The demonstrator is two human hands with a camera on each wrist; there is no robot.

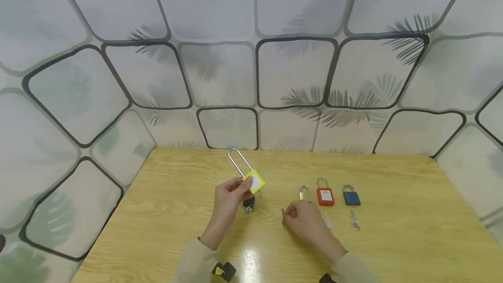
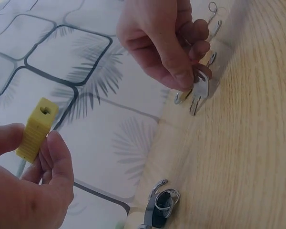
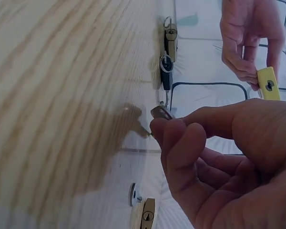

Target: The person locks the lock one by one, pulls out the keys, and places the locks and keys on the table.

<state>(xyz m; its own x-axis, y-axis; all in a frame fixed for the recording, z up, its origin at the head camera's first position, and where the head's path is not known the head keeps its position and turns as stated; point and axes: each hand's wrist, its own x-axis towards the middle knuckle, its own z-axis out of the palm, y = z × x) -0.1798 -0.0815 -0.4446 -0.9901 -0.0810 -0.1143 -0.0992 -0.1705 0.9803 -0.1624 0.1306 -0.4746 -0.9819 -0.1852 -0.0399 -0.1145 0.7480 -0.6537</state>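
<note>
My left hand [image 1: 229,195] holds a yellow padlock [image 1: 254,181] by its body, between thumb and fingers. Its long steel shackle points up and to the left, and a white label covers the front. In the left wrist view the keyhole in the underside of the yellow padlock [image 2: 38,129] shows. Low over the table, to the right, my right hand [image 1: 308,222] pinches a key [image 2: 200,88] between thumb and forefinger, its toothed blade sticking out. The key is apart from the padlock. Behind the left hand lies a black padlock [image 1: 249,202] with a key ring.
A brass padlock [image 1: 304,192], partly hidden by my right hand, a red padlock [image 1: 325,197] and a blue padlock [image 1: 351,198] lie in a row to the right. Keys [image 1: 355,220] lie below the blue one. A patterned cloth wall [image 1: 224,73] borders the wooden table [image 1: 412,213].
</note>
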